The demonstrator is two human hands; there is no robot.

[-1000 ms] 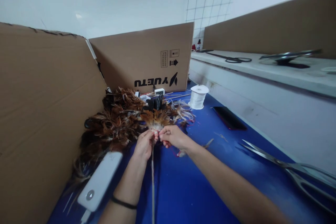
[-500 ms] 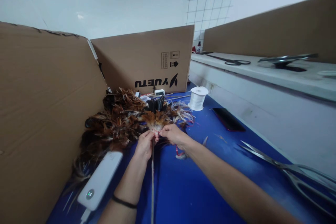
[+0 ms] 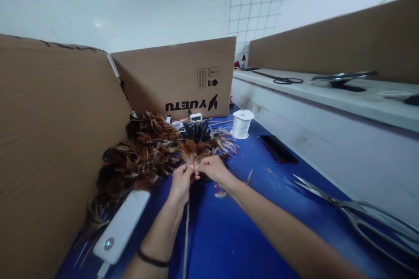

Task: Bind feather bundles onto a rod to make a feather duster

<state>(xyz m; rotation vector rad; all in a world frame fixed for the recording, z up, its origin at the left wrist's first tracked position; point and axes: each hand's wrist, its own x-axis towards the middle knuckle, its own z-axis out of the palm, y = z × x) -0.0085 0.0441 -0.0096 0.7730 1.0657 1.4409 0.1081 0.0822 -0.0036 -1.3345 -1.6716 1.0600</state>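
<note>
My left hand is closed in a pinch around a thin stick, at the base of a bunch of brown and black feathers. The stick runs down from the fingers toward me. My right hand is pinched close beside it, at the pale feather bases, on a red string that shows between the fingertips. More red string hangs below the right wrist beside a scrap of fluff. The fingers partly hide the binding spot.
A feather heap lies left, before cardboard walls. Around me are a white power bank with cable, a white spool, a dark phone and large scissors on the blue table. A shelf runs along the right.
The view has shifted slightly. Both hands stay at the feather base, with small finger movements at the red string. Dark feathers now stand spread above the brown ones.
</note>
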